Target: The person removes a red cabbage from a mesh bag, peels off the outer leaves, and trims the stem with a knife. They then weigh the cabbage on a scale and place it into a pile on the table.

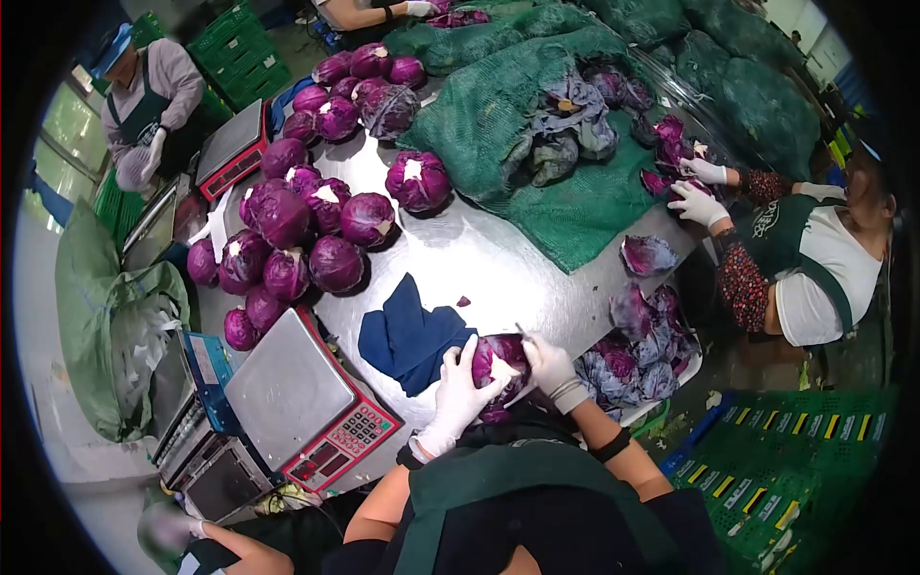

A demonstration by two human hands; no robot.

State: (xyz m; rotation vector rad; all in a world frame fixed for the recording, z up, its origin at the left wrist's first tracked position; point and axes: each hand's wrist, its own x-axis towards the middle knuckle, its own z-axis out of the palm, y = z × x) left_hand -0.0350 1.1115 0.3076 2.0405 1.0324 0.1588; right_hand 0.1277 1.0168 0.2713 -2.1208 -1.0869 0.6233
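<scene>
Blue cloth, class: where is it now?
In the head view, the blue cloth lies left of centre on the metal table, beside the left hand.

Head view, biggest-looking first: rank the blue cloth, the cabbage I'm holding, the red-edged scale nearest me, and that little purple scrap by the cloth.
1. Red-edged scale
2. Blue cloth
3. Held cabbage, though partly covered
4. Purple scrap, clearly smallest

This is a produce packing workroom rather than a home kitchen. A broad metal table (498, 257) carries heaps of red cabbages (285, 218), with digital scales (290, 379) along its edge and bulging green mesh sacks (755, 107) at the far end. Plastic crates (230, 53) stand stacked nearby, and several people (153, 96) wear dark green aprons (788, 230) and white gloves (700, 206).
</scene>
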